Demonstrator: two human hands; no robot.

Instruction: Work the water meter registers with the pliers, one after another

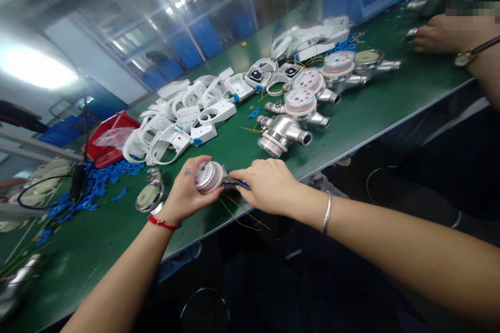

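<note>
1. A red bin (102, 152) is seen well beyond the left fingers, up and to their left. A crumpled clear plastic bag (112, 137) is held in it, and what else lies inside cannot be told.
2. Blue crates (207, 36) are stacked far behind the fingers, too blurred for their contents to be made out.
3. The left hand (186, 190) is closed around a round meter dial (208, 177). The fingers are curled over its top and the thumb is pressed beneath it.
4. The right hand (269, 184) is clenched on a small blue-handled tool (239, 183), whose tip is brought against the dial's side.
5. The dial is thus held between the two sets of fingertips, above the near edge of the green table (351, 119). Thin yellow wires (242, 216) are trailed just below the fingers.
6. A metal meter body (149, 196) is laid just left of the left wrist.
7. White plastic housings (183, 117) are heaped beyond the left fingers, and a row of metal water meters (300, 109) is set beyond the right fingers.
8. Another person's hand (433, 35) is rested on the table, well apart to the upper right.
</note>
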